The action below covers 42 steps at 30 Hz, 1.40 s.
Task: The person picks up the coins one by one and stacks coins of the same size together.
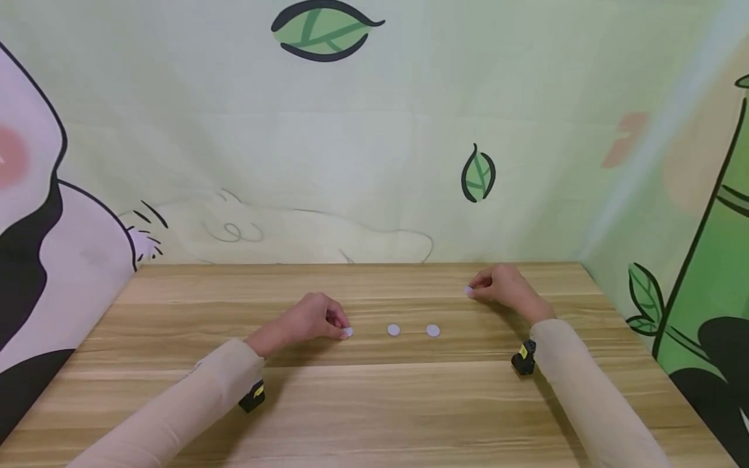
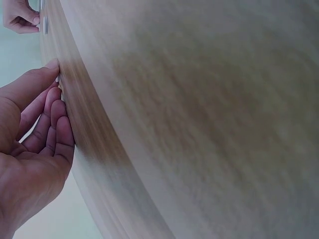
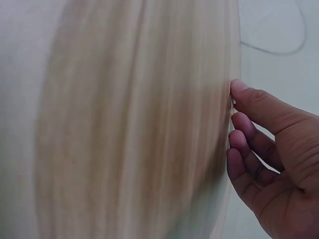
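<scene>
Two small white round discs lie flat on the wooden table, a left one (image 1: 394, 330) and a right one (image 1: 433, 331). To the left of them, my left hand (image 1: 311, 318) pinches another white disc (image 1: 349, 332) between thumb and fingers, right at the tabletop. Farther back and to the right, my right hand (image 1: 504, 287) holds a white disc (image 1: 469, 292) by its edge in the fingertips. In the right wrist view the thumb and curled fingers of the right hand (image 3: 279, 149) stand close to the wood, largely hiding the disc.
The wooden table (image 1: 363, 403) ends at the back against a pale green wall cloth (image 1: 374, 162) printed with leaves. Under each sleeve cuff sits a small black wrist camera, the left one (image 1: 253, 396) and the right one (image 1: 524, 358).
</scene>
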### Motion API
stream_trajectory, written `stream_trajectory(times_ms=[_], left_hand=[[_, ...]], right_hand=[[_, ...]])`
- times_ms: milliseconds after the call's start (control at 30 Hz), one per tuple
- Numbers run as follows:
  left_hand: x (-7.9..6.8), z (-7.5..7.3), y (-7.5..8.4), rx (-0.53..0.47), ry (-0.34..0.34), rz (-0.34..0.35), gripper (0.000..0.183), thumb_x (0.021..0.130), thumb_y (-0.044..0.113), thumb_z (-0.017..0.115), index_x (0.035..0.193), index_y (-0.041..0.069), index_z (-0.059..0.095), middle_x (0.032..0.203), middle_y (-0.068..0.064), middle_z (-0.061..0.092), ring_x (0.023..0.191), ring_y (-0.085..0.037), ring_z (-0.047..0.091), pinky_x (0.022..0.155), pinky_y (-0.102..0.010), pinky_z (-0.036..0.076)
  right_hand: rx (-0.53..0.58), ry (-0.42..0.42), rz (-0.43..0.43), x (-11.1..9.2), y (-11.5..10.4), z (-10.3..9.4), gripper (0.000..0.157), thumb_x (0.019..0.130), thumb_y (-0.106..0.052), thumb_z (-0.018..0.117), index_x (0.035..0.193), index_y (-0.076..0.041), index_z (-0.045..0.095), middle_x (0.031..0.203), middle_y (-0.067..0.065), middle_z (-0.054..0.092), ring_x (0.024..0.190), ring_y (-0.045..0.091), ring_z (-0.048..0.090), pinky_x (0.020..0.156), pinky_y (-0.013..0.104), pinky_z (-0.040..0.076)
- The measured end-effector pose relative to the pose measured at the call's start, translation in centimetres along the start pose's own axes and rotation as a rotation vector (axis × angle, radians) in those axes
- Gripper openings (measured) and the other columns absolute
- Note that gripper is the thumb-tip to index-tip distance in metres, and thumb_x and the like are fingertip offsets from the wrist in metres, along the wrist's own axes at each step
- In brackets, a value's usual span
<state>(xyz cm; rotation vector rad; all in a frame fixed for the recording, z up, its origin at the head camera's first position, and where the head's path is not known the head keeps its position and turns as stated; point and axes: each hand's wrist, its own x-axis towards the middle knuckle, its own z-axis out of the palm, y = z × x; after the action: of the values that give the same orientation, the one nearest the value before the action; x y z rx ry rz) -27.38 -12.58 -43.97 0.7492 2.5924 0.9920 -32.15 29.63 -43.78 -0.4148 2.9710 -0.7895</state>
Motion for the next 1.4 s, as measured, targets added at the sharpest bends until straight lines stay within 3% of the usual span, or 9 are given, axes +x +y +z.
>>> stream_trajectory(times_ms=[467, 700, 1400], left_hand=[[0.00, 0.02, -0.15, -0.001, 0.004, 0.008, 0.010, 0.082, 0.014, 0.086, 0.085, 0.009, 0.078, 0.076, 0.005, 0.070, 0.071, -0.006, 0.059, 0.066, -0.021, 0.051], [-0.15, -0.03, -0.06, -0.007, 0.013, 0.052, 0.009, 0.082, 0.009, 0.085, 0.085, 0.006, 0.078, 0.074, 0.004, 0.071, 0.069, -0.004, 0.059, 0.064, -0.020, 0.051], [-0.23, -0.03, -0.07, -0.006, 0.015, 0.039, 0.009, 0.082, 0.010, 0.085, 0.086, 0.006, 0.078, 0.075, 0.003, 0.071, 0.070, -0.006, 0.059, 0.064, -0.021, 0.051]], right_hand=[[-0.011, -0.011, -0.019, 0.39, -0.39, 0.07, 0.016, 0.089, -0.018, 0.079, 0.097, -0.004, 0.078, 0.090, 0.004, 0.076, 0.084, 0.018, 0.064, 0.080, 0.036, 0.052], [0.032, -0.030, -0.002, 0.58, -0.28, 0.35, 0.016, 0.090, -0.016, 0.077, 0.096, 0.000, 0.077, 0.085, 0.004, 0.073, 0.080, 0.016, 0.063, 0.077, 0.034, 0.053], [0.044, -0.026, 0.009, 0.75, -0.15, 0.52, 0.018, 0.090, -0.016, 0.077, 0.096, 0.001, 0.076, 0.085, 0.005, 0.073, 0.080, 0.016, 0.064, 0.076, 0.033, 0.053]])
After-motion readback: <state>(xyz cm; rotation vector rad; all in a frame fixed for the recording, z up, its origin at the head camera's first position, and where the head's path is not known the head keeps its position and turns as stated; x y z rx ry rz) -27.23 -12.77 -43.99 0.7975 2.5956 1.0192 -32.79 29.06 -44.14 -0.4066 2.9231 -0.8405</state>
